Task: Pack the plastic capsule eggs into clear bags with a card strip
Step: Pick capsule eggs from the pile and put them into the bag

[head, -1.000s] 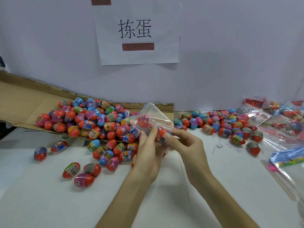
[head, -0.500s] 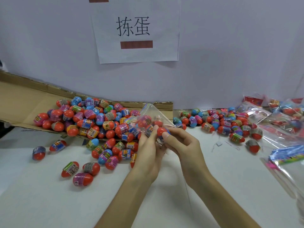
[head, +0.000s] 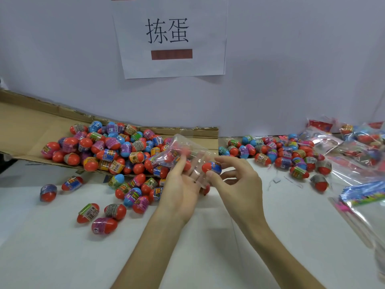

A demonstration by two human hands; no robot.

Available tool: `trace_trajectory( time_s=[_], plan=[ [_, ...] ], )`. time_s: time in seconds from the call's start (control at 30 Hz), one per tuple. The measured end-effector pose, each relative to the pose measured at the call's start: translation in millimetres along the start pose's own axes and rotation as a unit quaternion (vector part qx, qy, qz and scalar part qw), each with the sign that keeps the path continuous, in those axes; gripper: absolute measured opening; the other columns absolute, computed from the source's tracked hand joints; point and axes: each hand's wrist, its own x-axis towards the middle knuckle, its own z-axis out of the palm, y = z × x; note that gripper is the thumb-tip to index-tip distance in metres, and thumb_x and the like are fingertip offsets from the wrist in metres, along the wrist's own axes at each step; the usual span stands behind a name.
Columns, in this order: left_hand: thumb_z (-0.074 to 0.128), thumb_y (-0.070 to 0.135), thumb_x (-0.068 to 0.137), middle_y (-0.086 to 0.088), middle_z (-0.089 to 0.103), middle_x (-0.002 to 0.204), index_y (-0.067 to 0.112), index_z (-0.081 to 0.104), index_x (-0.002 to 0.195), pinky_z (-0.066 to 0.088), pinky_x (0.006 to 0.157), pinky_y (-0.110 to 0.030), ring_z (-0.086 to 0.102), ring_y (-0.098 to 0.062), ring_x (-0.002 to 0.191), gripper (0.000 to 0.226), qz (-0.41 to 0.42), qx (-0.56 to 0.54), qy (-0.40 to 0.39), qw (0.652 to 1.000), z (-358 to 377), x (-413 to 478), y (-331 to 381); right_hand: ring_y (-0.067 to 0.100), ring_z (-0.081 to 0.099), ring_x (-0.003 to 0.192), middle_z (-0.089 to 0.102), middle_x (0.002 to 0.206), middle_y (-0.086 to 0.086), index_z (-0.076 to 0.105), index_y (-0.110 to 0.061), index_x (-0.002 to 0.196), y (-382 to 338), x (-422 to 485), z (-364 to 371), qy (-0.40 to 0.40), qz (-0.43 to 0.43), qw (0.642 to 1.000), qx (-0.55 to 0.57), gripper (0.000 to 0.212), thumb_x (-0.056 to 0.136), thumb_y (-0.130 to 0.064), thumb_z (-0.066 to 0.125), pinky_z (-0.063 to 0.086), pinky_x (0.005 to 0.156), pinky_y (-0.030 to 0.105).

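Observer: Right hand [head: 235, 184] has drawn a little away from the left hand [head: 179, 190] since half a second ago. The two were pressed together at the mouth of the clear bag [head: 183, 149]. Now there is a gap.

Checker: Egg status?

Observer: One red-and-blue capsule egg [head: 212, 168] is pinched between right thumb and fingertips, just right of the bag mouth. It is not inside.

Checker: Left hand?

Observer: It is raised under the bag, with the film draped over its fingers. Motion blur is heavy; whether it pinches the film, I cannot tell. Red shapes show through the film; in the bag or behind it, unclear.

Checker: Meaning for the task?

Observer: Judgement: insertion is incomplete, and the mouth likely needs reopening before this egg goes in. No card strip is visible in this bag.

Checker: Supplies?

Observer: Loose eggs [head: 108, 147] lie left of the bag, spilling from a cardboard box [head: 31, 130] onto the table [head: 62, 257]. Filled bags [head: 354, 147] and card strips [head: 364, 195] lie well to the bag's right.
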Motion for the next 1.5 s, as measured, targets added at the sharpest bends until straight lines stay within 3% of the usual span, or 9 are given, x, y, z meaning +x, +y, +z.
trace_trajectory(
  time_s=[0.07, 0.23, 0.47, 0.67, 0.8, 0.97, 1.13, 1.37, 1.5],
  plan=[
    [0.044, 0.038, 0.109, -0.014, 0.074, 0.125, 0.006, 0.068, 0.124, 0.056, 0.093, -0.039, 0.075, -0.025, 0.107, 0.042, -0.006, 0.012, -0.008, 1.000, 3.6, -2.3, -2.4, 0.006, 0.069, 0.077, 0.066, 0.096, -0.009, 0.065, -0.042, 0.092, 0.9, -1.3, 1.1, 0.019, -0.010, 1.000, -0.017, 0.038, 0.078, -0.014, 0.086, 0.056, 0.066, 0.016],
    [0.047, 0.028, 0.109, -0.029, 0.059, 0.141, 0.001, 0.048, 0.148, 0.037, 0.121, -0.054, 0.057, -0.041, 0.135, 0.047, -0.002, 0.032, -0.033, 0.999, 12.5, -6.7, -20.1, 0.005, 0.071, 0.069, 0.066, 0.090, -0.006, 0.064, -0.032, 0.088, 2.4, -2.2, 0.5, 0.070, -0.022, 0.997, -0.012, 0.034, 0.075, -0.013, 0.089, 0.054, 0.060, 0.014],
    [0.043, 0.030, 0.110, -0.025, 0.062, 0.139, 0.001, 0.048, 0.148, 0.051, 0.107, -0.043, 0.066, -0.033, 0.125, 0.048, -0.006, 0.032, -0.032, 0.999, 11.3, -7.5, -20.0, 0.004, 0.073, 0.093, 0.073, 0.103, -0.012, 0.071, -0.025, 0.105, 4.3, -3.5, 2.1, 0.027, -0.038, 0.998, 0.041, 0.033, 0.087, 0.004, 0.072, 0.061, 0.078, 0.025],
    [0.046, 0.035, 0.109, -0.015, 0.065, 0.140, 0.012, 0.051, 0.150, 0.040, 0.119, -0.046, 0.063, -0.029, 0.129, 0.047, -0.008, 0.006, -0.028, 1.000, 8.1, -5.4, -18.2, -0.007, 0.048, 0.130, 0.059, 0.135, -0.020, 0.067, -0.026, 0.133, 7.6, -8.7, 11.4, -0.055, -0.089, 0.993, -0.054, 0.045, 0.095, -0.003, 0.061, 0.040, 0.106, 0.011],
    [0.050, 0.031, 0.108, -0.017, 0.065, 0.139, 0.013, 0.054, 0.147, 0.046, 0.114, -0.045, 0.065, -0.029, 0.127, 0.043, 0.005, -0.003, -0.028, 1.000, 5.2, -3.0, -19.2, -0.003, 0.045, 0.127, 0.048, 0.129, -0.016, 0.063, -0.028, 0.137, 10.7, -9.5, 13.6, -0.069, -0.095, 0.990, -0.084, 0.042, 0.096, -0.017, 0.060, 0.036, 0.102, 0.006],
    [0.061, 0.031, 0.099, -0.016, 0.066, 0.137, 0.009, 0.060, 0.141, 0.050, 0.109, -0.044, 0.064, -0.029, 0.128, 0.048, 0.017, 0.016, -0.031, 0.999, 0.0, 0.2, -19.5, -0.011, 0.038, 0.133, 0.043, 0.141, -0.022, 0.060, -0.030, 0.139, 12.0, -7.8, 13.0, -0.094, -0.089, 0.987, -0.092, 0.047, 0.096, -0.012, 0.065, 0.032, 0.101, 0.000],
    [0.061, 0.026, 0.099, -0.014, 0.075, 0.118, 0.010, 0.080, 0.107, 0.058, 0.088, -0.034, 0.074, -0.022, 0.107, 0.027, -0.020, -0.016, -0.054, 0.998, -4.0, 0.9, -17.8, -0.001, 0.043, 0.124, 0.050, 0.131, -0.019, 0.060, -0.035, 0.138, 9.7, -9.3, 11.4, -0.085, -0.094, 0.980, -0.155, 0.048, 0.091, -0.024, 0.060, 0.034, 0.103, 0.019],
    [0.063, 0.019, 0.090, -0.014, 0.073, 0.122, 0.007, 0.081, 0.106, 0.058, 0.095, -0.033, 0.072, -0.022, 0.110, 0.027, -0.044, -0.013, -0.079, 0.996, -3.9, 0.2, -17.0, -0.002, 0.038, 0.124, 0.049, 0.136, -0.022, 0.057, -0.039, 0.139, 6.6, -8.8, 9.4, -0.080, -0.104, 0.972, -0.196, 0.049, 0.091, -0.028, 0.057, 0.027, 0.102, 0.016],
    [0.063, 0.034, 0.096, -0.018, 0.066, 0.137, 0.005, 0.072, 0.127, 0.042, 0.118, -0.045, 0.063, -0.029, 0.130, 0.043, -0.055, -0.052, -0.063, 0.995, -2.2, -1.5, -13.1, -0.002, 0.039, 0.130, 0.050, 0.140, -0.025, 0.062, -0.036, 0.133, 6.5, -7.5, 9.0, -0.066, -0.103, 0.978, -0.167, 0.044, 0.090, -0.023, 0.061, 0.024, 0.103, 0.013]
  ],
)
